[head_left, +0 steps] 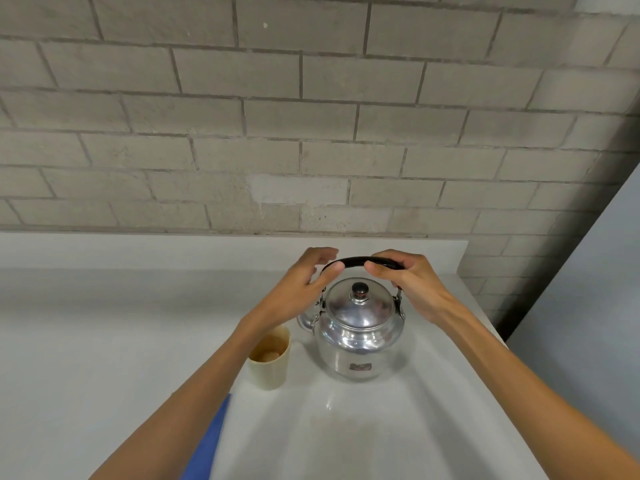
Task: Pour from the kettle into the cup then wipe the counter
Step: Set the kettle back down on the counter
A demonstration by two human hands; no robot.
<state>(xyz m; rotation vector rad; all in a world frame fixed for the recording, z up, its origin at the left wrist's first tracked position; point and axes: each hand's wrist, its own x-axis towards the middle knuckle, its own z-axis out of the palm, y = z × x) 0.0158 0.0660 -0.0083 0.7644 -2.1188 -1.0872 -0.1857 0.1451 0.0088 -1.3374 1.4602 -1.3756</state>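
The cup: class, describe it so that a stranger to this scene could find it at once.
On the pale grey counter below the brick wall stands a shiny metal kettle with a black handle. Beside its spout, under the left forearm, is the small cream plastic cup. It alone is matt, open-topped and handleless.

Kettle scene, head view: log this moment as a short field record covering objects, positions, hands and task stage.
kettle: metal, upright on white counter, lid on, spout toward cup
cup: beige, left of kettle, standing apart
handle: black, raised over lid
left hand: at handle's left end, fingers loosely spread
right hand: curled around handle's right end
blue cloth: near edge, partly under left forearm
stage: pouring not yet begun
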